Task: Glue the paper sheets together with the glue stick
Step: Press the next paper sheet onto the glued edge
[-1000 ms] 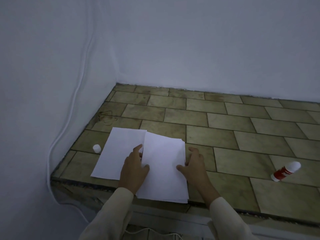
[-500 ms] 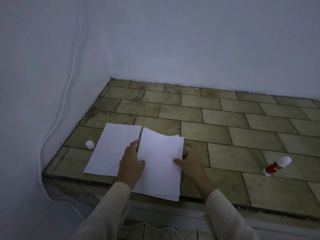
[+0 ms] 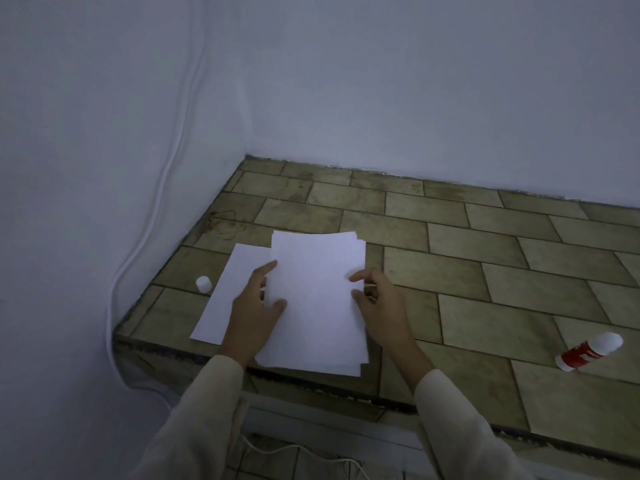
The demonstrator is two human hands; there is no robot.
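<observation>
Both hands are working the paper stack (image 3: 318,299) at lower centre of the frame, near the front edge of the tiled counter (image 3: 485,271). The left hand (image 3: 256,306) is gripping the stack's left edge: thumb lying on top, index stretched along the edge, other fingers hidden, probably underneath. The right hand (image 3: 377,299) is pinching the right edge with curled fingers and thumb.

Handling: the sheets are looking light, thin and floppy. They will be sliding over each other and creasing easily, so it is best taking them by opposite edges with a flat pinch, or peeling one corner to separate a sheet. The glue stick (image 3: 588,351) is looking small, rigid and light, and apt to be rolling on its side, so it is best grasped round the red barrel.

Looks: the stack is plain white with slightly fanned edges at the top and right, its bottom reaching the counter lip. A single sheet (image 3: 228,299) is lying flat to its left, partly tucked under the stack and the left hand. The glue stick is lying on its side at lower right – red body, white ends – well apart from both hands. A small white cap-like piece (image 3: 203,284) is standing left of the single sheet; cannot tell if it belongs to the stick.
</observation>
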